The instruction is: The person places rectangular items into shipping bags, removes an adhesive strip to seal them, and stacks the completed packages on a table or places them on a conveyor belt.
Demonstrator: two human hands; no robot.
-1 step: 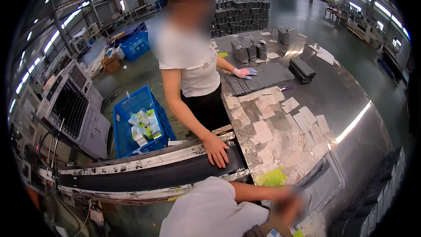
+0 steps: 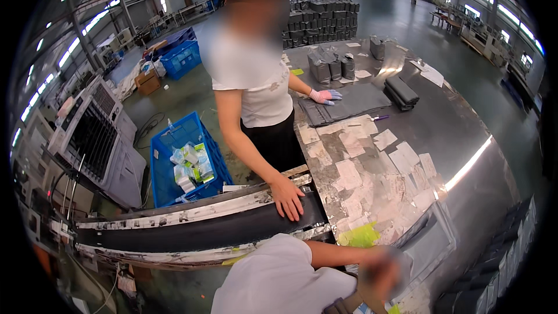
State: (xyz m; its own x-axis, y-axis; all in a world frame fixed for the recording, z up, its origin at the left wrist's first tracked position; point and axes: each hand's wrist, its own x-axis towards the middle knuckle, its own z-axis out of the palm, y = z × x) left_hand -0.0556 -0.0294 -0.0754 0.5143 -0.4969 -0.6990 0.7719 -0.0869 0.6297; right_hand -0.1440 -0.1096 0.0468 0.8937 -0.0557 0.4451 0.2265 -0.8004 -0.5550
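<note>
My left arm, in a white sleeve, reaches from the lower edge to the right across the table corner. A blurred patch covers my left hand, so its fingers and anything in them are hidden. Skin and a brown band show just below the patch; I cannot make out my right hand there. Closest to the patch are flat grey plastic bags, lying in a loose stack. A bright yellow-green piece lies beside my forearm. Across from me, a co-worker's bare hand rests on the dark conveyor belt.
The co-worker's gloved hand lies on a grey sheet stack. Paper scraps cover part of the metal table. Grey wrapped packs stand at its far side, others at right. A blue crate holds small packets.
</note>
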